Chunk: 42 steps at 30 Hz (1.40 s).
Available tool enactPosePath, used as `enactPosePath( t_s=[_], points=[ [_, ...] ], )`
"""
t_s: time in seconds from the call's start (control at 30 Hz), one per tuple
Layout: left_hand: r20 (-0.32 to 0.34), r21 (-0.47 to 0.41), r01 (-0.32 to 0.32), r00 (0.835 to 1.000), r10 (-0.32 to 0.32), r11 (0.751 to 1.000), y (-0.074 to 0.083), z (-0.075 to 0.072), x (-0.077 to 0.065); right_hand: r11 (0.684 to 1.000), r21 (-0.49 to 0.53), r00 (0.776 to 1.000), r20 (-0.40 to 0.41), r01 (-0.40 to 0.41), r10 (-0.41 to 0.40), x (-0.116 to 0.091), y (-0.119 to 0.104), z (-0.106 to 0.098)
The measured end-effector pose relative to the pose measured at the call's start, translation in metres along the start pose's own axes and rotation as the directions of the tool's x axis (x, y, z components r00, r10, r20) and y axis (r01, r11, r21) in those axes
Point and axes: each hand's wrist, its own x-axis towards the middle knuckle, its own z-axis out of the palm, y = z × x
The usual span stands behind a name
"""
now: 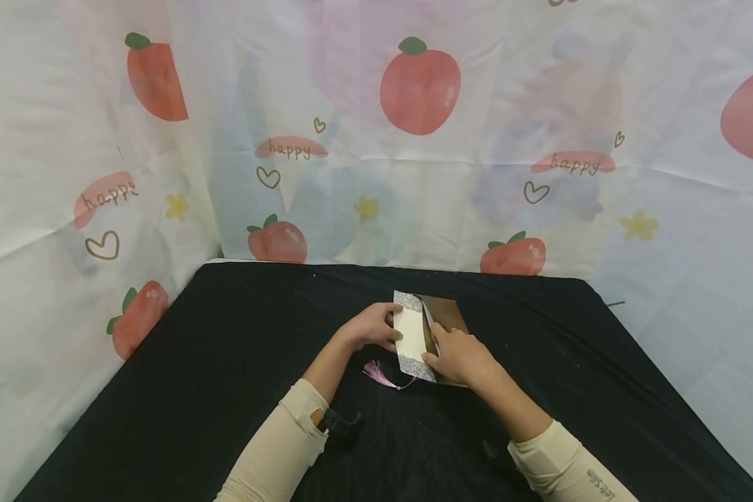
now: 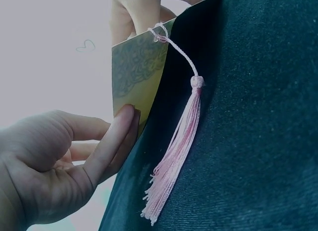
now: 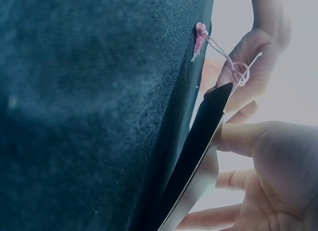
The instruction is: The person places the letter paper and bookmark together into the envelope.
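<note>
A small folded card (image 1: 409, 333) is held up over the black cloth. Its front panel is cream with silver glittery bands at both ends, and a brown panel (image 1: 445, 312) opens out on its right. My left hand (image 1: 370, 326) pinches the card's left edge between thumb and fingers. On the other side my right hand (image 1: 464, 354) holds the card by the fold, its thumb low on the front panel and its index finger at a pale inner flap (image 1: 429, 318). From the card's lower end a pink tassel (image 2: 176, 151) dangles on a looped cord (image 2: 181, 52).
Black cloth (image 1: 257, 335) covers the table. Behind and beside it hang pale curtains (image 1: 364, 97) printed with peaches, hearts and flowers. A dark strap (image 1: 341, 424) sits by the left sleeve's cuff.
</note>
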Motion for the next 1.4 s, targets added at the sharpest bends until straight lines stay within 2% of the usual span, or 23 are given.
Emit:
enactPosePath(
  t_s=[0.73,1.4],
  points=[
    [-0.016,-0.031,-0.024,1.0,0.023,0.999,0.0,0.009,0.002,1.0,-0.014,1.0,-0.01,-0.014,0.014,0.001,-0.001,0.0],
    [-0.026,-0.059,-0.016,1.0,0.015,0.998,-0.001,0.015,0.004,1.0,-0.021,1.0,-0.023,0.001,-0.001,0.0,-0.002,-0.001]
  ],
)
